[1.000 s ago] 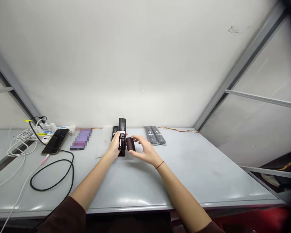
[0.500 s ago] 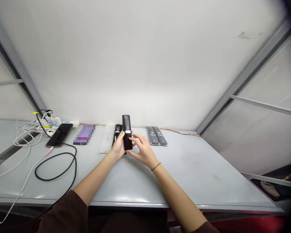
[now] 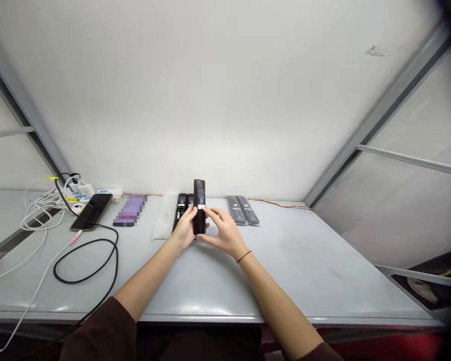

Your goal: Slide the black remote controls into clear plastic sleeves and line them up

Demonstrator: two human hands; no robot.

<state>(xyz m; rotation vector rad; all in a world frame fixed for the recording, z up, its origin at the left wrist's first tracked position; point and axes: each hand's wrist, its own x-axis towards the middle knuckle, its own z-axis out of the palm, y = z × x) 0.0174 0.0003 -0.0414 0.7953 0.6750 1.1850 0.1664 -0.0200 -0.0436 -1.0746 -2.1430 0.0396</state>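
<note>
Holds the black remote (image 3: 199,194) up over the counter (image 3: 293,271), tilted slightly, back face showing, gripped along one side in the left hand (image 3: 185,229)! Meets it from the other side with the right hand (image 3: 225,233), thumb at the lower end, fingertips by the white label (image 3: 201,206), pinching the lower half between them. Wears a thin red cord (image 3: 244,256) on the right wrist. Has two more black remotes (image 3: 182,201) lying just behind, side by side, partly covered by the hands, right next to clear plastic (image 3: 163,220). Look right: see two grey remotes (image 3: 242,209) in clear wrapping. Swing left: spot a purple shape (image 3: 130,211) blurred into blocks, a dark phone (image 3: 93,210), and a looping black cable (image 3: 71,283).
</note>
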